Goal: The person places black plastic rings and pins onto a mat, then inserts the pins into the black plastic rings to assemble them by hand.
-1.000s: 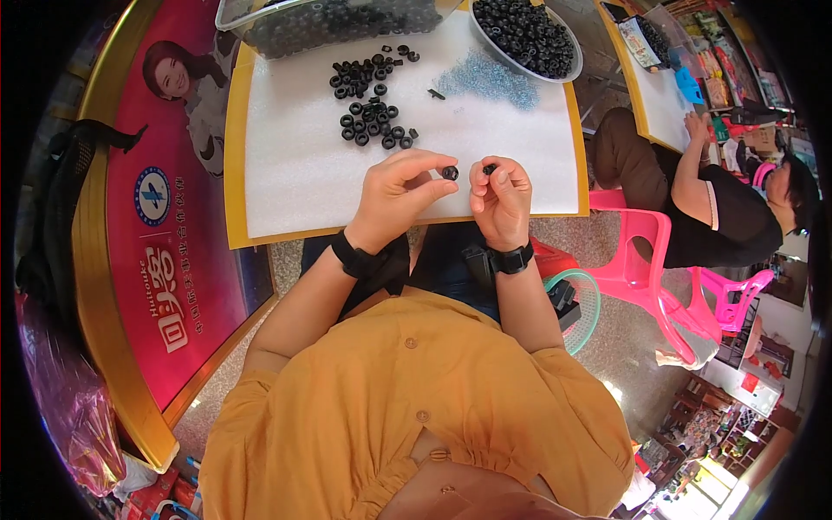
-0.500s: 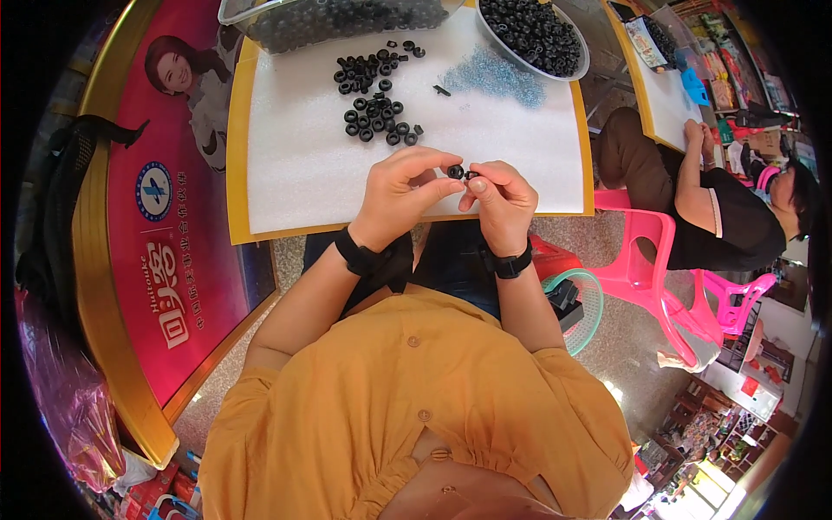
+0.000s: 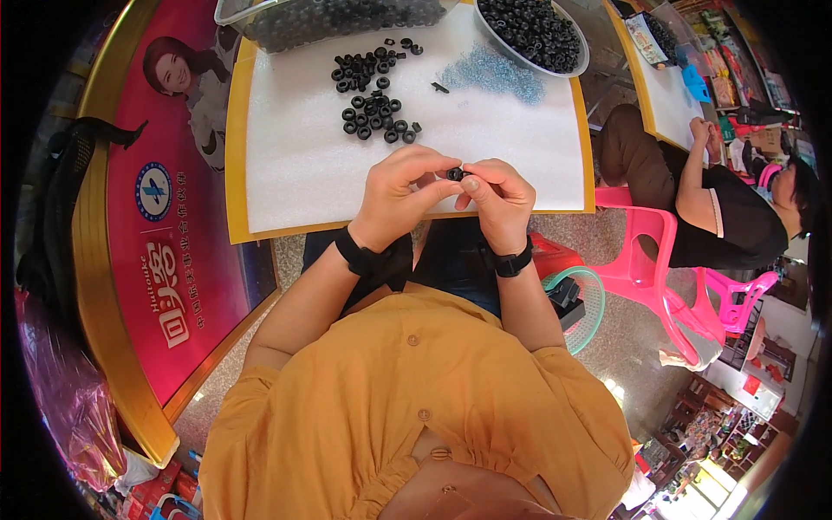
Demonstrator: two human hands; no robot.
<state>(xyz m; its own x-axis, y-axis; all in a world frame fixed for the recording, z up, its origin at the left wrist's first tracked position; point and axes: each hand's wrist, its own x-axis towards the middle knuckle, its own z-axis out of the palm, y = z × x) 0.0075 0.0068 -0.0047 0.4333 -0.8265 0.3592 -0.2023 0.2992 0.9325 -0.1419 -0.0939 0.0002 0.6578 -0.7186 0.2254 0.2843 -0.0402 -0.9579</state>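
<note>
My left hand (image 3: pixel 397 189) pinches a small black ring (image 3: pixel 454 174) between thumb and fingertips, above the near edge of the white-topped table (image 3: pixel 295 191). From the other side my right hand (image 3: pixel 501 198) closes thumb and forefinger against the same ring. Whatever tiny part sits in the right fingertips is mostly hidden. Beyond my hands lie loose black rings (image 3: pixel 378 117) in two loose clusters, with a small dark strip (image 3: pixel 440 87) apart from them. Clear bluish bits (image 3: pixel 494 76) are spread in a patch farther right.
A bowl (image 3: pixel 585 65) heaped with black rings stands at the far right. Along the far left edge sits a clear plastic bin (image 3: pixel 232 12) of dark pieces. To the right are a pink plastic stool (image 3: pixel 650 227), a green basket (image 3: pixel 598 303) and a seated person (image 3: pixel 737 208).
My right fingertips have come in from slightly apart to meet the black ring. The dark bit they held is now mostly out of sight. My left hand keeps its hold.
</note>
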